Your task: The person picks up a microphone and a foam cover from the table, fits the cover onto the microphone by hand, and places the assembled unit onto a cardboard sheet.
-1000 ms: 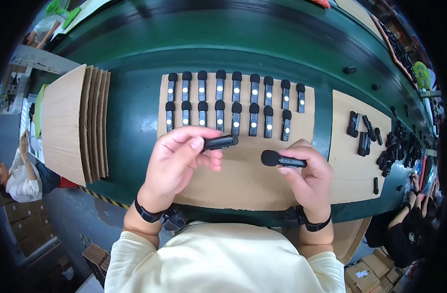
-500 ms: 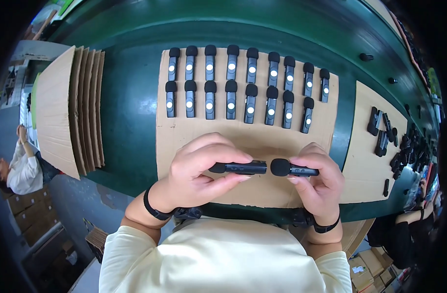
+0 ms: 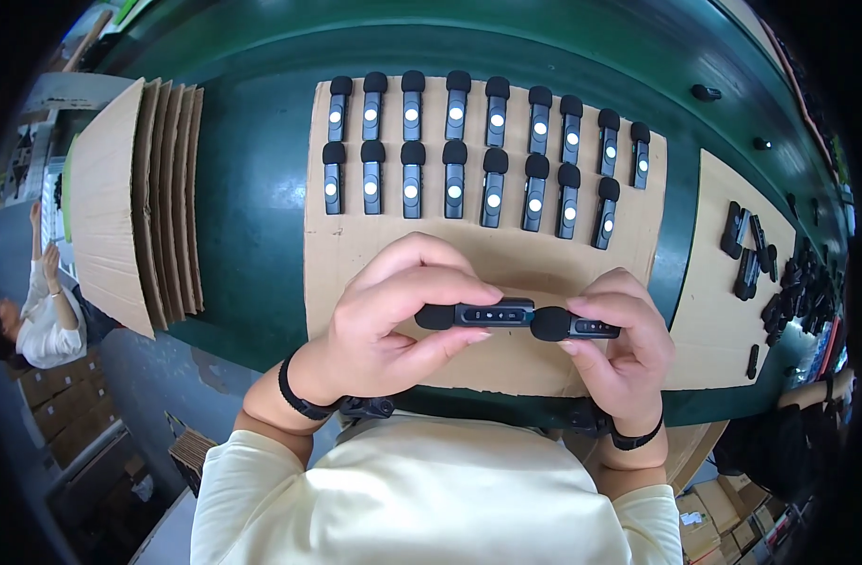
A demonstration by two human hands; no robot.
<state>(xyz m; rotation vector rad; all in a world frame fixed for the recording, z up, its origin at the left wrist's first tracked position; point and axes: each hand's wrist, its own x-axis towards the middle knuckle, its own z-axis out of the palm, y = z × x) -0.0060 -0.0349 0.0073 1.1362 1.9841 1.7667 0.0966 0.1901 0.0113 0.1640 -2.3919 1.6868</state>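
My left hand (image 3: 384,325) pinches a small black clip-on microphone (image 3: 495,314) between thumb and fingers, its foam tip toward my palm. In my right hand (image 3: 628,339) is a second such microphone (image 3: 593,328), its black foam tip (image 3: 549,324) pointing left. That tip meets or nearly meets the bare end of the left one. Small buttons or ports show along both bodies. Both are held above a cardboard sheet (image 3: 374,254), where two rows of similar microphones (image 3: 456,179) lie, each with a black foam top and a round white spot.
Folded cardboard sheets (image 3: 111,202) stand upright at left on the green table (image 3: 252,217). To the right, another cardboard piece (image 3: 704,330) carries several loose black microphones (image 3: 746,273), beside a dark pile (image 3: 798,282). One person (image 3: 49,320) is at far left, another (image 3: 779,452) at far right.
The two microphones have come together end to end and rolled so their button sides face up more. My view has shifted slightly. The person at far left has moved their arms apart.
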